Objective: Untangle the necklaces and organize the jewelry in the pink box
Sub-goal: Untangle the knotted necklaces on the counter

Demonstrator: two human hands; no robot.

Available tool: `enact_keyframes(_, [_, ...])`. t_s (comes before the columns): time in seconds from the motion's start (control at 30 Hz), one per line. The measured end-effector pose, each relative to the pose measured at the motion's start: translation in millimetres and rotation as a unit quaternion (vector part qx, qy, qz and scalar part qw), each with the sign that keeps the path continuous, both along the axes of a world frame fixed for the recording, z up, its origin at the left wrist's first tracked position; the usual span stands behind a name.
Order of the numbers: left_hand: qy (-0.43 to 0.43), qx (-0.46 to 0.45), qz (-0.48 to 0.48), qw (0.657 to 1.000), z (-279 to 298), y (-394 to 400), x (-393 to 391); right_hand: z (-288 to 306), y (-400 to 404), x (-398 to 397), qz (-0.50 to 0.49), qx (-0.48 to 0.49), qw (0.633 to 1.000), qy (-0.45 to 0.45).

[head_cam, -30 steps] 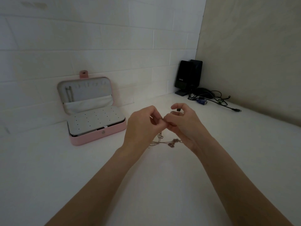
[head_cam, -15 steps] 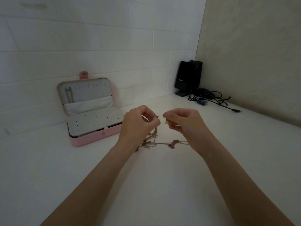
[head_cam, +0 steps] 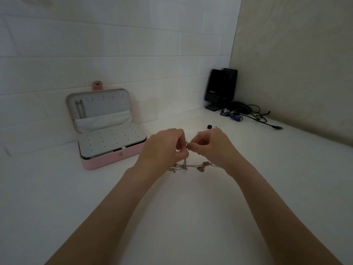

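A tangle of thin gold-toned necklaces [head_cam: 193,166] lies on the white table, part of it lifted. My left hand [head_cam: 164,148] pinches a strand that hangs down from its fingertips. My right hand [head_cam: 208,145] pinches the chain's end close to the left fingertips. The pink box [head_cam: 114,156] stands open at the left, against the wall. Its grey perforated insert lies flat, and one chain hangs from a hook inside the lid.
Two black speakers [head_cam: 221,88] stand in the back corner with a black mouse and loose cables [head_cam: 250,115] spread to their right. A small dark object [head_cam: 209,127] lies just behind my right hand. White tiled wall behind, beige wall on the right.
My hands drew apart half a second ago and have come back together. More of the tangle now lies stretched out on the table beneath them.
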State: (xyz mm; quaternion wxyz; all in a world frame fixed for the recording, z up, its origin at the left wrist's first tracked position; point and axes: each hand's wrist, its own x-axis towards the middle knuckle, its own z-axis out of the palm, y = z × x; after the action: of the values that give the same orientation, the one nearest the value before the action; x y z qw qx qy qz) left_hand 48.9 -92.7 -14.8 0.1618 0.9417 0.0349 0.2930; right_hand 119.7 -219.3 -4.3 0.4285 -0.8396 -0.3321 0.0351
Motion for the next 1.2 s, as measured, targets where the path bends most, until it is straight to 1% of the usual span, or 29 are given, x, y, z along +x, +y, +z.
enact_keyframes(0.07, [0.008, 0.055, 0.016, 0.998, -4, -2, 1, -2, 3, -2, 0.003, -0.036, 0.997, -0.068])
enact_keyframes(0.1, [0.019, 0.057, 0.021, 0.998, -5, -2, 2, -3, 4, -3, 0.007, -0.038, 0.995, -0.090])
enact_keyframes(0.13, [0.030, 0.039, 0.023, 0.999, -5, -3, 2, -5, 5, -3, 0.010, -0.034, 0.994, -0.104])
enact_keyframes(0.2, [0.040, -0.039, 0.016, 0.998, -4, -2, 2, -6, 6, -2, 0.013, -0.016, 0.994, -0.107])
enact_keyframes(0.23, [0.043, -0.090, 0.005, 0.995, -3, -1, 2, -6, 6, -2, 0.010, 0.002, 0.996, -0.089])
enact_keyframes(0.3, [0.053, -0.215, -0.029, 0.975, 1, 1, 1, -6, 4, -1, 0.010, 0.065, 0.998, 0.002])
enact_keyframes(0.33, [0.056, -0.277, -0.045, 0.958, 4, 1, 0, -6, 3, -1, 0.016, 0.100, 0.993, 0.053])
enact_keyframes(0.37, [0.056, -0.325, -0.056, 0.942, 5, 1, 0, -5, 2, -2, 0.020, 0.121, 0.989, 0.086])
enact_keyframes(0.4, [0.056, -0.356, -0.063, 0.931, 7, 1, -1, -4, 1, -3, 0.021, 0.125, 0.987, 0.095])
enact_keyframes(0.47, [0.057, -0.385, -0.075, 0.918, 8, 1, -2, -2, 2, -5, 0.022, 0.110, 0.991, 0.077])
enact_keyframes(0.53, [0.059, -0.384, -0.083, 0.918, 8, 2, -2, -1, 3, -6, 0.027, 0.089, 0.994, 0.049])
enact_keyframes(0.63, [0.063, -0.354, -0.086, 0.929, 8, 5, -2, -1, 3, -7, 0.039, 0.068, 0.997, 0.026])
enact_keyframes(0.7, [0.057, -0.326, -0.088, 0.939, 8, 6, -1, -1, 3, -7, 0.040, 0.082, 0.995, 0.037])
enact_keyframes(0.8, [0.014, -0.235, -0.073, 0.969, 9, 3, -2, -3, 4, -6, 0.015, 0.121, 0.990, 0.068])
enact_keyframes(0.87, [-0.018, -0.179, -0.067, 0.981, 8, -1, -3, -4, 5, -6, -0.013, 0.140, 0.987, 0.083])
enact_keyframes(0.9, [-0.028, -0.166, -0.066, 0.984, 7, -3, -4, -5, 5, -5, -0.025, 0.149, 0.984, 0.091])
enact_keyframes(0.93, [-0.036, -0.177, -0.068, 0.981, 7, -5, -3, -5, 5, -5, -0.029, 0.159, 0.981, 0.104])
enact_keyframes(0.97, [-0.043, -0.225, -0.074, 0.971, 8, -6, -3, -4, 4, -5, -0.025, 0.172, 0.977, 0.121])
enact_keyframes(1.0, [-0.047, -0.303, -0.079, 0.948, 11, -7, -4, -4, 4, -5, -0.019, 0.182, 0.974, 0.135])
enact_keyframes(1.03, [-0.049, -0.399, -0.084, 0.912, 15, -7, -4, -4, 4, -5, -0.015, 0.185, 0.972, 0.140])
enact_keyframes(1.07, [-0.044, -0.500, -0.086, 0.861, 18, -6, -4, -4, 4, -5, -0.014, 0.183, 0.973, 0.140])
enact_keyframes(1.13, [-0.022, -0.670, -0.102, 0.735, 23, -4, -5, -3, 5, -5, -0.013, 0.179, 0.974, 0.135])
enact_keyframes(1.17, [-0.013, -0.722, -0.111, 0.682, 24, -2, -5, -3, 5, -6, -0.012, 0.179, 0.975, 0.135])
enact_keyframes(1.2, [-0.006, -0.753, -0.116, 0.648, 25, -1, -5, -4, 6, -6, -0.012, 0.179, 0.974, 0.135])
